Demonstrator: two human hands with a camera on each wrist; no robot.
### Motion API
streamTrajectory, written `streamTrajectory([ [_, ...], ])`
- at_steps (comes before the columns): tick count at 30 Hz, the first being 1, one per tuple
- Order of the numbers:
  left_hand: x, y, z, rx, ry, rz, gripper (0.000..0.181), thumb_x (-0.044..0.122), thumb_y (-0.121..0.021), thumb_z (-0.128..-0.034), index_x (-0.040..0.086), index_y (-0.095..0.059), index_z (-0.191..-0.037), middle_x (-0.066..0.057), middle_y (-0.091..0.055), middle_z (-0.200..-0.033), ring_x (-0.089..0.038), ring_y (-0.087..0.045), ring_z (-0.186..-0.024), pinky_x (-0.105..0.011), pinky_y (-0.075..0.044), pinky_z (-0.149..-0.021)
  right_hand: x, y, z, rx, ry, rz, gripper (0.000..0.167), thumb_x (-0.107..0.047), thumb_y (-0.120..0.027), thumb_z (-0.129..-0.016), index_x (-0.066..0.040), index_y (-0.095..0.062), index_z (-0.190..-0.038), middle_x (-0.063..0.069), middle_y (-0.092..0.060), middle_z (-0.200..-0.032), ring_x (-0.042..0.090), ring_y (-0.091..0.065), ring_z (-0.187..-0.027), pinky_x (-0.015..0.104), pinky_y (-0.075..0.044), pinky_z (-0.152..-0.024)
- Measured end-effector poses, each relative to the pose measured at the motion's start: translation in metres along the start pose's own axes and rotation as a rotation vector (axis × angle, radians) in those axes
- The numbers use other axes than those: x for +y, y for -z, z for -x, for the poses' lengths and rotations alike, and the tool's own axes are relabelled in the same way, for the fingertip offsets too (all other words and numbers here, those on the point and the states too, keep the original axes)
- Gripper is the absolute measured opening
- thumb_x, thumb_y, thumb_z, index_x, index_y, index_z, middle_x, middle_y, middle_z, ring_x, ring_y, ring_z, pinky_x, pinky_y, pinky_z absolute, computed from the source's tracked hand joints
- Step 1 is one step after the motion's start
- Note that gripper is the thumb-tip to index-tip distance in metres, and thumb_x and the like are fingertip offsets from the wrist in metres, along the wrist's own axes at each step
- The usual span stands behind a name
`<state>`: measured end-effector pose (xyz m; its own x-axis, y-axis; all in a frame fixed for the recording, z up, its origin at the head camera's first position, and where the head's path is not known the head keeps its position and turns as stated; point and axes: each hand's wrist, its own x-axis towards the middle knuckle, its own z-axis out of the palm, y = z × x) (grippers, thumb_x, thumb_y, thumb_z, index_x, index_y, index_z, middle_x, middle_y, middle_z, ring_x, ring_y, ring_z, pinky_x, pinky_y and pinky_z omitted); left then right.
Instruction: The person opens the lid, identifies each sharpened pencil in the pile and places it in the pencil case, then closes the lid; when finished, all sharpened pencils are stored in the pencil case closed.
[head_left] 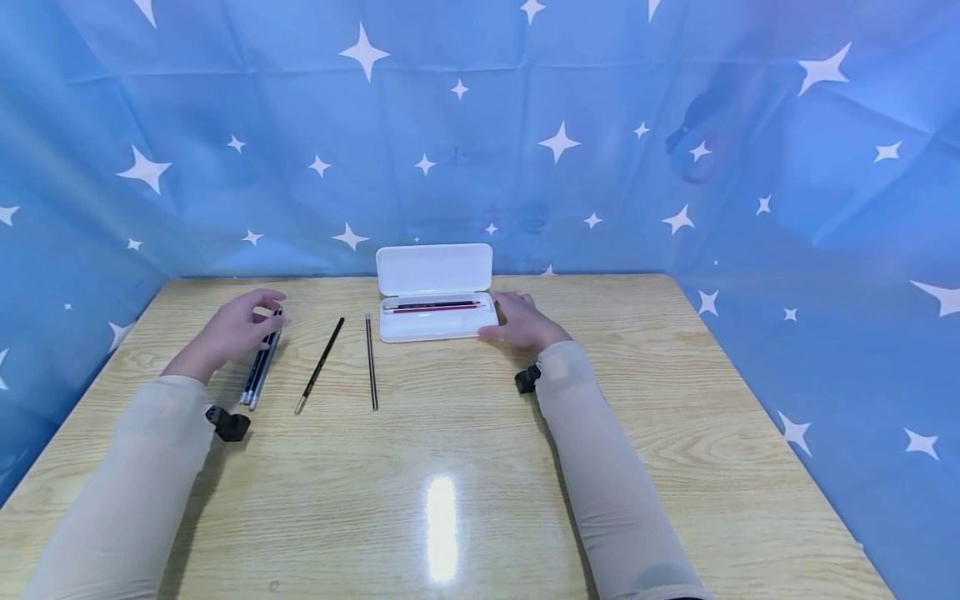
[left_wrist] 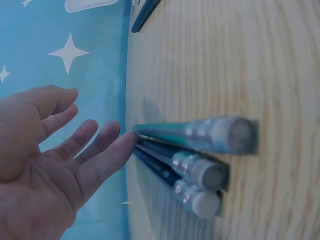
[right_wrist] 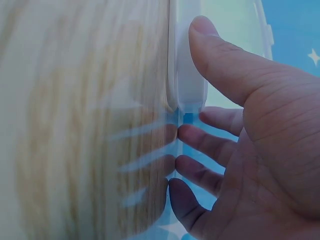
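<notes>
My left hand (head_left: 234, 330) is at a bundle of three dark pencils (head_left: 258, 372) on the left of the table. Its fingers are spread and relaxed, and one fingertip meets the pencils' far part in the left wrist view. Their silvery ends (left_wrist: 206, 174) point back toward the wrist. At the back middle lies a white pencil case (head_left: 420, 332), its lid (head_left: 435, 270) raised. Dark and red pencils (head_left: 435, 307) lie inside it. My right hand (head_left: 522, 321) holds the case's right end, thumb (right_wrist: 220, 55) across the front wall and fingers around the corner.
Two separate dark pencils, a slanted one (head_left: 320, 365) and a nearly straight one (head_left: 371, 362), lie between the bundle and the case. A blue star-patterned cloth (head_left: 465, 125) hangs along the back and sides of the wooden table (head_left: 337, 500).
</notes>
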<state>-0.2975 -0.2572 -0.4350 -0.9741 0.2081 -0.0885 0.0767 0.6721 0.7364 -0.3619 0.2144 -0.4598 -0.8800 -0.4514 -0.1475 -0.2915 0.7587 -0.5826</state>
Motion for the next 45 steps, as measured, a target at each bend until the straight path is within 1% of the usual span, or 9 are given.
streamTrajectory([
  [7,0.002,-0.004,0.000,-0.013,-0.010,0.002,0.058,0.022,-0.051,-0.1078,-0.005,-0.030,-0.155,-0.033,-0.036,-0.148,-0.047,-0.056,-0.119,-0.039,-0.061,-0.076,-0.001,-0.001,0.000,0.008,0.011,-0.002,0.077,-0.039,-0.069,-0.097,-0.019,-0.030,-0.161,0.010,-0.032,-0.161,0.035,-0.025,-0.141,0.057,-0.027,-0.115],
  [13,0.000,-0.008,-0.003,-0.030,-0.017,0.017,0.058,0.022,-0.053,-0.1069,-0.001,-0.031,-0.156,-0.029,-0.036,-0.149,-0.034,-0.063,-0.094,-0.037,-0.058,-0.070,0.000,-0.001,-0.001,0.003,0.006,-0.003,0.079,-0.041,-0.068,-0.097,-0.020,-0.028,-0.161,0.010,-0.031,-0.162,0.035,-0.023,-0.142,0.057,-0.027,-0.116],
  [16,0.000,-0.009,-0.002,-0.038,-0.009,0.034,0.059,0.023,-0.054,-0.1069,0.000,-0.031,-0.156,-0.028,-0.034,-0.152,-0.033,-0.063,-0.102,-0.036,-0.059,-0.073,0.000,-0.001,-0.002,0.003,0.006,0.003,0.079,-0.041,-0.068,-0.097,-0.020,-0.028,-0.162,0.010,-0.030,-0.162,0.036,-0.021,-0.144,0.057,-0.026,-0.116],
  [20,0.004,-0.010,0.001,-0.062,0.019,0.012,0.057,0.020,-0.054,-0.1068,-0.002,-0.032,-0.155,-0.029,-0.034,-0.153,-0.036,-0.063,-0.106,-0.037,-0.060,-0.075,0.001,-0.002,-0.002,0.002,0.009,0.011,0.078,-0.042,-0.068,-0.097,-0.020,-0.029,-0.161,0.010,-0.031,-0.162,0.036,-0.022,-0.144,0.058,-0.026,-0.116],
  [26,0.015,-0.014,0.006,-0.138,0.095,-0.019,0.067,0.016,-0.056,-0.1054,-0.007,-0.019,-0.157,-0.035,-0.035,-0.147,-0.028,-0.062,-0.084,-0.039,-0.056,-0.069,0.000,0.000,0.001,-0.009,0.000,0.007,0.078,-0.041,-0.066,-0.098,-0.020,-0.027,-0.162,0.010,-0.028,-0.163,0.037,-0.019,-0.146,0.059,-0.025,-0.117],
  [29,0.020,-0.016,0.008,-0.177,0.129,-0.014,0.073,0.013,-0.058,-0.1034,-0.010,-0.013,-0.157,-0.036,-0.037,-0.143,-0.026,-0.062,-0.080,-0.039,-0.055,-0.068,0.001,0.000,0.002,-0.022,-0.017,0.003,0.080,-0.041,-0.065,-0.099,-0.019,-0.023,-0.163,0.011,-0.024,-0.165,0.037,-0.013,-0.150,0.059,-0.023,-0.118],
  [34,0.021,-0.019,0.012,-0.217,0.163,-0.074,0.070,0.010,-0.066,-0.0980,-0.015,-0.026,-0.150,-0.035,-0.044,-0.133,-0.028,-0.064,-0.091,-0.039,-0.058,-0.074,0.001,0.001,0.001,-0.022,-0.012,0.002,0.078,-0.040,-0.065,-0.099,-0.019,-0.024,-0.163,0.011,-0.027,-0.163,0.037,-0.017,-0.147,0.059,-0.025,-0.117],
  [38,0.021,-0.021,0.014,-0.229,0.179,-0.121,0.063,0.012,-0.071,-0.0947,-0.014,-0.038,-0.142,-0.034,-0.047,-0.130,-0.028,-0.065,-0.090,-0.039,-0.057,-0.074,0.000,0.000,0.001,-0.011,-0.007,0.000,0.077,-0.040,-0.066,-0.099,-0.019,-0.027,-0.162,0.010,-0.030,-0.162,0.035,-0.020,-0.145,0.057,-0.026,-0.116],
  [45,0.025,-0.022,0.018,-0.269,0.189,-0.153,0.067,0.004,-0.073,-0.0910,-0.015,-0.036,-0.143,-0.026,-0.051,-0.116,-0.024,-0.060,-0.082,-0.036,-0.054,-0.069,0.000,-0.001,0.000,-0.015,-0.023,0.023,0.081,-0.042,-0.066,-0.099,-0.018,-0.024,-0.163,0.010,-0.026,-0.164,0.035,-0.016,-0.149,0.056,-0.024,-0.118],
])
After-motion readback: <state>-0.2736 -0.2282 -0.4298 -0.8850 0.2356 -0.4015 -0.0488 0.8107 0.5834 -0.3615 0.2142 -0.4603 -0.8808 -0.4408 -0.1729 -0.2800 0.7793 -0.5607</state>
